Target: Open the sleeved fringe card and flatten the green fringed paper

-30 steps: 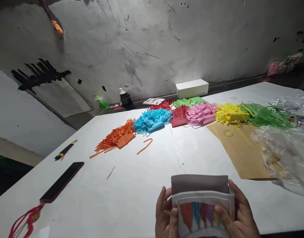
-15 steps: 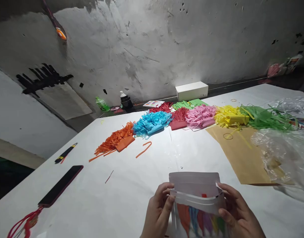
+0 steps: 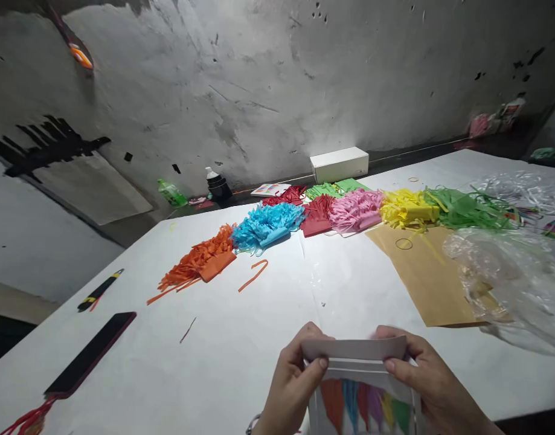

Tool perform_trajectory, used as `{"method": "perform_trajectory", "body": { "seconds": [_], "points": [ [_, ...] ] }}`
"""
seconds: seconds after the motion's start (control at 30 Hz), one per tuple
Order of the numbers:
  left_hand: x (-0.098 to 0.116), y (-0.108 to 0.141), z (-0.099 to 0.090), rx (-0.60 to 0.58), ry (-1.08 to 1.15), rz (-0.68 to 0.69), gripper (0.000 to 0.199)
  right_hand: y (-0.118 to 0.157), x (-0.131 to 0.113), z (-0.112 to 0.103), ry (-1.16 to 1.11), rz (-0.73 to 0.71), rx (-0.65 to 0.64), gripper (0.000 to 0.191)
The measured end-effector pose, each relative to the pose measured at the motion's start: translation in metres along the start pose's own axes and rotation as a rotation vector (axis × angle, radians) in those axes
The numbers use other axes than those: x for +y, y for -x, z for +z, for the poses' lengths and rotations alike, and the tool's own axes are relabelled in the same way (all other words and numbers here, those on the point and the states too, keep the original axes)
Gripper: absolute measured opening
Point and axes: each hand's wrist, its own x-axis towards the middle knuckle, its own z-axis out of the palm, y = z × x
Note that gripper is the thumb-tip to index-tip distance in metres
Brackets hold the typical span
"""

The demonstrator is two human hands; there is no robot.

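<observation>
A frosted clear zip bag [image 3: 365, 365] is held up between my two hands at the bottom of the view. Coloured paper tassels in orange, blue, red, purple, yellow and green show through its front. My left hand [image 3: 299, 377] pinches the upper left corner, thumb in front and fingers behind. On the other side, my right hand [image 3: 424, 368] grips the upper right corner in the same way. The bag's top strip is folded forward, and its mouth looks flattened together. Whether the zip is sealed, I cannot tell.
Fringed paper bundles run across the table: orange [image 3: 198, 260], blue [image 3: 268, 225], dark red [image 3: 317, 216], pink [image 3: 356, 211], yellow [image 3: 409, 208] and green [image 3: 470, 208]. A brown envelope [image 3: 422, 284] and crumpled plastic [image 3: 513, 278] lie right. Left are a phone [image 3: 91, 353] and a cutter [image 3: 100, 290].
The bag's mouth, earlier gaping with a red bit showing inside, has come together and its top strip now folds forward. Both hands have moved to the top edge. The view has shifted slightly right.
</observation>
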Motion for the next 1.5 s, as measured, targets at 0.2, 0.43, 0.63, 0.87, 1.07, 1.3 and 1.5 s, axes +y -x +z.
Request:
{"method": "perform_trajectory", "body": {
  "seconds": [0.2,0.43,0.63,0.87,1.07,1.3,1.5],
  "points": [
    [0.0,0.011,0.009,0.085,-0.051,0.231,0.013,0.006,-0.006,0.001,0.122,-0.109,0.026,0.03],
    [0.006,0.022,0.019,0.258,-0.025,-0.087,0.031,0.011,-0.005,0.01,-0.077,0.099,0.129,0.049],
    [0.019,-0.012,0.016,0.241,0.109,-0.129,0.048,-0.01,-0.017,0.011,-0.053,-0.003,0.083,0.038],
    [0.012,-0.02,0.016,0.103,0.344,-0.289,0.029,-0.013,-0.022,0.01,-0.23,0.153,-0.064,0.06],
    [0.001,-0.015,0.011,0.174,0.244,-0.197,0.037,-0.013,-0.008,0.01,-0.187,0.062,0.109,0.036],
    [0.004,-0.016,0.01,0.132,0.08,-0.058,0.006,-0.017,-0.01,0.006,-0.039,-0.06,0.16,0.018],
    [0.004,-0.012,0.007,0.089,0.033,-0.042,0.009,-0.014,-0.022,-0.001,0.251,-0.252,0.063,0.012]
  ]
}}
